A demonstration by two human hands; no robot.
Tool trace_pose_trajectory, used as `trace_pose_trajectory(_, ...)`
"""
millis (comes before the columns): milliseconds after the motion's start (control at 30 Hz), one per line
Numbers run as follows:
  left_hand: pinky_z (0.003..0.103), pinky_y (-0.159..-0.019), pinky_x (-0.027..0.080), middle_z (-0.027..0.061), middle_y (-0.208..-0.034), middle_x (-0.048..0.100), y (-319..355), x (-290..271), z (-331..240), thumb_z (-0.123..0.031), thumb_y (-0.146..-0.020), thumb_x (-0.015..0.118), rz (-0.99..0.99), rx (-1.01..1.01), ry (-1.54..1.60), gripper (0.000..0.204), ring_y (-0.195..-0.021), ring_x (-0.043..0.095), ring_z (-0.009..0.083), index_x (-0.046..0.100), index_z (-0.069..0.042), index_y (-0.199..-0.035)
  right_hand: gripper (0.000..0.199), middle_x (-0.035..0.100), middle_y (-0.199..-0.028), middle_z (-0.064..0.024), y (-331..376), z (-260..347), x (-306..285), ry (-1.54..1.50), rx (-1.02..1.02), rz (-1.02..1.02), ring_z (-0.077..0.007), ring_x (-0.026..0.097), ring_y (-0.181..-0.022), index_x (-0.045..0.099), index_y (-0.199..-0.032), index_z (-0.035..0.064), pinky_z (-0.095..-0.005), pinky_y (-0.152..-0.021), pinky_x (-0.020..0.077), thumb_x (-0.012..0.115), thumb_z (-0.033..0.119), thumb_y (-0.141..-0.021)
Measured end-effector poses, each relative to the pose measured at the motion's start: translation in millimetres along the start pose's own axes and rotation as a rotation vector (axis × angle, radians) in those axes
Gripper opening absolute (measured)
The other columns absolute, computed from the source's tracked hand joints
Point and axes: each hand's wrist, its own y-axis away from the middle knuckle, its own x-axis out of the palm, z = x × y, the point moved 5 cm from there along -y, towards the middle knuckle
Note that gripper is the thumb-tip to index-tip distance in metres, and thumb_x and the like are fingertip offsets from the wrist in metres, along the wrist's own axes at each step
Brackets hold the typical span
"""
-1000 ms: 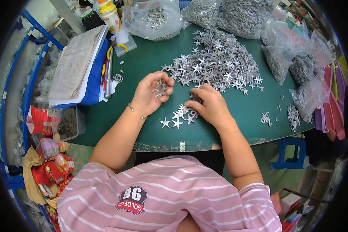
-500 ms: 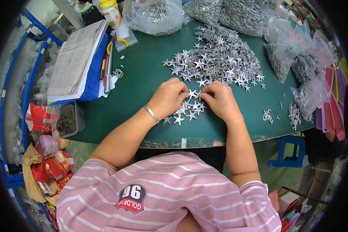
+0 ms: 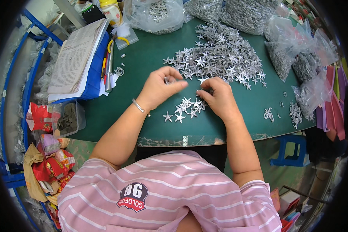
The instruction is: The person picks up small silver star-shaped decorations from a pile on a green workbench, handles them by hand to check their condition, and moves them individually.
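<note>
My left hand (image 3: 161,88) is lifted left of a small group of silver starfish charms (image 3: 186,105), its fingers curled and a little blurred. A bit of silver, apparently a starfish charm (image 3: 166,81), shows inside those fingers. Over the right edge of the small group, my right hand (image 3: 218,96) has thumb and forefinger pinched together. A sliver of metal shows at its fingertips, too covered to make out. Just beyond both hands spreads a large heap of starfish charms (image 3: 224,58) on the green tabletop (image 3: 143,58).
Bags of silver pieces (image 3: 249,15) line the back and right. Small metal pieces (image 3: 295,116) lie at the right. On the left are a newspaper (image 3: 75,58) on a blue tray, yellow-handled pliers (image 3: 121,40) and a plastic box (image 3: 71,120). A blue stool (image 3: 290,150) stands below.
My left hand has moved up and left, away from the right hand, its fingers now curled inward. The right hand stays nearly in place. The starfish charm between the hands no longer shows there.
</note>
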Motion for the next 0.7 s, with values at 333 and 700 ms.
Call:
trace_pose_trajectory(333, 0.035, -0.070, 0.050, 0.0131, -0.082, 0.063, 13.0, 26.3, -5.4, -0.023, -0.071, 0.078, 0.223, 0.195, -0.722, 0.027, -0.076, 0.062, 0.0286, 0.070, -0.005, -0.090, 0.015, 0.055, -0.080, -0.0118, -0.5, 12.5, 6.7, -0.082, -0.187, -0.079, -0.0299, 0.057, -0.071, 0.057, -0.079, 0.0029, -0.0367, -0.061, 0.0470, 0.066, -0.004, -0.070)
trace_pose_trajectory(700, 0.032, -0.067, 0.050, 0.0103, -0.083, 0.059, 13.5, 23.8, -0.3, -0.012, -0.070, 0.079, 0.239, 0.154, -0.600, 0.025, -0.073, 0.061, 0.0226, 0.069, -0.002, -0.091, 0.018, 0.060, -0.089, -0.0132, 2.7, 2.2, 1.4, 0.188, 0.066, -0.149, -0.0329, 0.061, -0.079, 0.063, -0.086, 0.0034, -0.0406, -0.068, 0.0507, 0.071, 0.017, -0.078)
